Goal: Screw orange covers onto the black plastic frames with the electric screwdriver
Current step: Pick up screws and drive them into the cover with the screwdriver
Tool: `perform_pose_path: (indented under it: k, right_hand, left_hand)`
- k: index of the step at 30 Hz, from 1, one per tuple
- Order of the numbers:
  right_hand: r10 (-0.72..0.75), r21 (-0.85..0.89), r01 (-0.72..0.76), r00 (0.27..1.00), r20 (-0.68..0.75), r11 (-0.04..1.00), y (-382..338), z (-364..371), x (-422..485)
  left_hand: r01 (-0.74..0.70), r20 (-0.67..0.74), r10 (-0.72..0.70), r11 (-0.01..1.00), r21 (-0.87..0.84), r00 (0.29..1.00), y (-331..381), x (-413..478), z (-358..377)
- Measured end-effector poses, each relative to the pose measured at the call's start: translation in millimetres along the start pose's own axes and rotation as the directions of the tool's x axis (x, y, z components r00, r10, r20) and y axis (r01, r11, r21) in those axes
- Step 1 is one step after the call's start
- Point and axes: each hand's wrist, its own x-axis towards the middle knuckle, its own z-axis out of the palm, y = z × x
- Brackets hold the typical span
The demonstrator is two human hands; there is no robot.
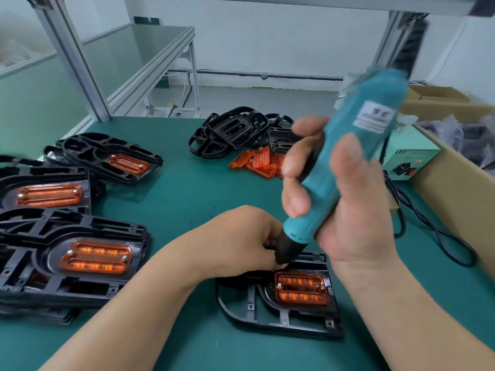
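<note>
Below both hands, orange cover on black frame; right hand grips screwdriver, left hand curled, hold hidden

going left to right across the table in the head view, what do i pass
stack of finished frames → left hand → electric screwdriver, gripped by the right hand → pale green power box → cardboard box

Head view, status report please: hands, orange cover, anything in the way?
Right hand grips teal electric screwdriver. Left hand curled at its black tip, grip hidden. Rectangular orange plastic cover seated in black plastic frame. Nothing blocking.
</note>
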Motion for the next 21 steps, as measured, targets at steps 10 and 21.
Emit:
perform_pose_path:
  k: [10, 21]
  right_hand:
    - [-0.004, 0.111, 0.076, 0.843, -0.538, 0.991, -13.5, -81.6, 11.0]
    - [-0.014, 0.098, 0.098, 0.774, -0.633, 0.99, -6.6, -123.6, 13.2]
  left_hand:
    - [-0.059, -0.046, 0.069, 0.981, 0.185, 0.997, -3.7, -8.9, -6.3]
    - [-0.143, 0.054, 0.132, 0.915, 0.377, 0.99, 11.6, -17.3, 16.6]
